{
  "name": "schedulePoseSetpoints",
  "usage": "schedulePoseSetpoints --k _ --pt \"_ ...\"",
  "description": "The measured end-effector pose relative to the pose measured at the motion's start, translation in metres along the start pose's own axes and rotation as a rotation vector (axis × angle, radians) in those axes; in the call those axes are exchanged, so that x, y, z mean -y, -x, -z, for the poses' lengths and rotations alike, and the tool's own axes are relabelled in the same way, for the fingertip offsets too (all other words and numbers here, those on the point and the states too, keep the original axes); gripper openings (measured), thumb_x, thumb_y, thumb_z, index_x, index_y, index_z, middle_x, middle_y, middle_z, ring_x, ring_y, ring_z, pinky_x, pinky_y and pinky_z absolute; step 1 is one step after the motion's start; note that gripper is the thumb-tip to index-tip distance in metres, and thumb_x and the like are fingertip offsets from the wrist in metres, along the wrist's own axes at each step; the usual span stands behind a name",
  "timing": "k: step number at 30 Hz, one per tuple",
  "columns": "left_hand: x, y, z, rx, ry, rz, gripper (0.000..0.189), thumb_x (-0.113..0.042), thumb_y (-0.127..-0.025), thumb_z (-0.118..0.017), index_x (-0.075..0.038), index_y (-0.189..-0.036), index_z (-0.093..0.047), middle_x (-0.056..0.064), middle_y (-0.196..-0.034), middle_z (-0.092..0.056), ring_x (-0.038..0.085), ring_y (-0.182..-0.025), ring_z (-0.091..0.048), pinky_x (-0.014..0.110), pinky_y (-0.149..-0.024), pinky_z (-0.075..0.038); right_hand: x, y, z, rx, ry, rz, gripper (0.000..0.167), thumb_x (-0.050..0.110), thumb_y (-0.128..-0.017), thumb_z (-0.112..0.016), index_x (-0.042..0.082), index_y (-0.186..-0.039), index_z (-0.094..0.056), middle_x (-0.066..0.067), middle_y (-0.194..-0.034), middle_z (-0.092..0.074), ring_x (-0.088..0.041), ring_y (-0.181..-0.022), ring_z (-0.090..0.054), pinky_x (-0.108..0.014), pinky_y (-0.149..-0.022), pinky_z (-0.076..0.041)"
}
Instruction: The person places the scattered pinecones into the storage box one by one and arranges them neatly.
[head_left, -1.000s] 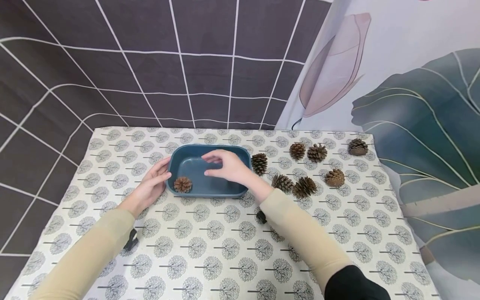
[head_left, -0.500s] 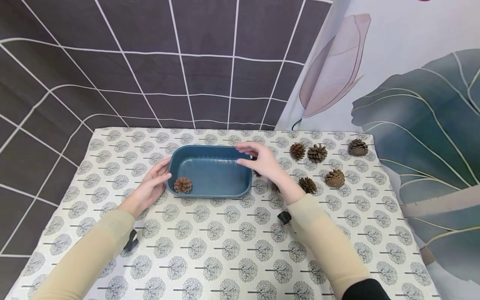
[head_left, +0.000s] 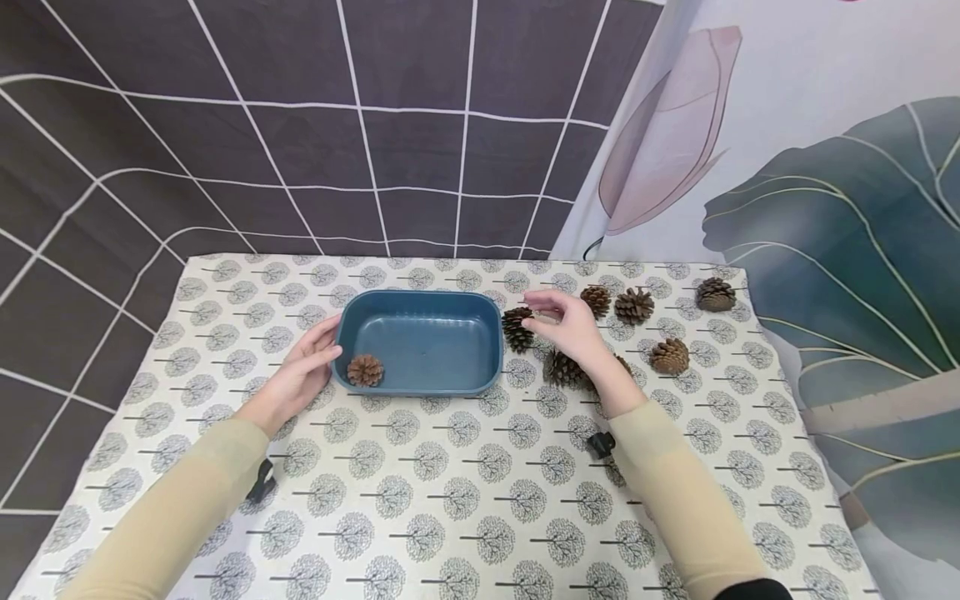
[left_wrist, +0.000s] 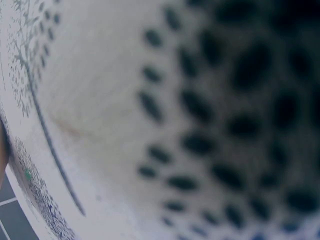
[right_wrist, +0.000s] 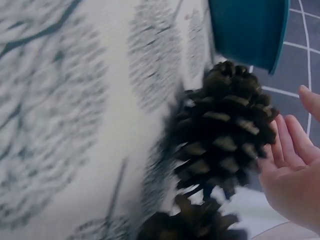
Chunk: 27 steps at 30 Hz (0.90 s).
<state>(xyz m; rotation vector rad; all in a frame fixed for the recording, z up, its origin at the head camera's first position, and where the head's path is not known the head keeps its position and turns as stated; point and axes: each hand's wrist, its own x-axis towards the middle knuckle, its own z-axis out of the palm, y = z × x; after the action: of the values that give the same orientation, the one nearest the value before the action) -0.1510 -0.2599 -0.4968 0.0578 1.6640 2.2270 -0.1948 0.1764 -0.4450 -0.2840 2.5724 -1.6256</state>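
A blue plastic basin [head_left: 427, 387] stands on the patterned tablecloth, with one brown pine cone [head_left: 365, 370] in its near left corner. My left hand [head_left: 300, 375] touches the basin's left end, fingers extended along the outer wall and thumb at the rim. Just right of the basin lies a dark pine cone [head_left: 516, 332]. My right hand [head_left: 566, 329] hovers at that cone's right side, thumb and fingers apart with nothing between them. In the right wrist view, the right hand [right_wrist: 295, 160] appears beyond a large pine cone [right_wrist: 225, 132], palm visible. The left wrist view holds only blurred cloth.
More pine cones lie to the right: one [head_left: 564, 368] partly under the right forearm, a pair [head_left: 633, 306] at the back, one [head_left: 670, 357] farther right and one [head_left: 716, 294] near the table's right edge. A dark grid-patterned backdrop [head_left: 420, 150] rises behind the table.
My right hand has moved right, from over the basin to beside the dark pine cone, its fingers staying apart. The left hand, the basin and the cone inside have stayed in place.
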Motion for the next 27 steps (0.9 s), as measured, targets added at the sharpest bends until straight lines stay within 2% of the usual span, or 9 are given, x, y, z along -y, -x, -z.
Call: schedulePoseSetpoints --k 4,9,14,20,27 --pt "0.000 0.000 0.001 0.002 -0.006 0.002 0.061 0.000 -0.108 -0.049 -0.017 -0.164 -0.034 0.001 -0.174 -0.028 -0.007 -0.139 -0.048 0.045 -0.139 -0.007 -0.008 0.005 0.004 0.011 0.023 -0.047 0.050 0.002 -0.091 -0.079 -0.006 -0.138 -0.063 -0.028 -0.142 -0.065 -0.045 -0.129 -0.065 -0.050 -0.114 -0.056" --pt "0.001 -0.001 0.001 0.000 -0.004 -0.002 0.060 -0.001 -0.107 -0.050 -0.017 -0.164 -0.035 0.004 -0.176 -0.023 -0.008 -0.138 -0.048 0.045 -0.139 -0.005 -0.016 0.009 0.005 0.021 0.059 -0.095 0.053 0.006 -0.090 -0.081 -0.004 -0.139 -0.063 -0.026 -0.142 -0.066 -0.044 -0.128 -0.066 -0.050 -0.113 -0.056" --pt "0.002 -0.001 0.002 0.003 0.003 -0.007 0.060 -0.001 -0.107 -0.051 -0.017 -0.164 -0.036 -0.001 -0.173 -0.031 -0.008 -0.138 -0.049 0.043 -0.139 -0.006 -0.020 0.010 0.003 0.016 0.125 -0.112 0.056 0.010 -0.088 -0.084 -0.002 -0.139 -0.064 -0.025 -0.139 -0.068 -0.043 -0.125 -0.067 -0.051 -0.113 -0.056" --pt "0.002 -0.001 0.002 0.008 0.005 -0.014 0.059 -0.001 -0.108 -0.050 -0.019 -0.162 -0.038 -0.020 -0.156 -0.050 -0.007 -0.139 -0.049 0.040 -0.139 -0.012 -0.022 0.010 -0.001 0.022 0.199 -0.115 0.062 0.014 -0.087 -0.087 -0.003 -0.141 -0.062 -0.026 -0.137 -0.069 -0.042 -0.125 -0.067 -0.051 -0.114 -0.055" --pt "0.002 -0.001 0.002 0.003 0.013 -0.019 0.058 0.002 -0.107 -0.050 -0.021 -0.160 -0.042 -0.025 -0.148 -0.054 -0.007 -0.138 -0.050 0.038 -0.138 -0.014 -0.024 0.008 -0.003 0.025 0.277 -0.120 0.068 0.018 -0.084 -0.090 -0.001 -0.142 -0.061 -0.025 -0.138 -0.068 -0.042 -0.127 -0.066 -0.051 -0.115 -0.054"
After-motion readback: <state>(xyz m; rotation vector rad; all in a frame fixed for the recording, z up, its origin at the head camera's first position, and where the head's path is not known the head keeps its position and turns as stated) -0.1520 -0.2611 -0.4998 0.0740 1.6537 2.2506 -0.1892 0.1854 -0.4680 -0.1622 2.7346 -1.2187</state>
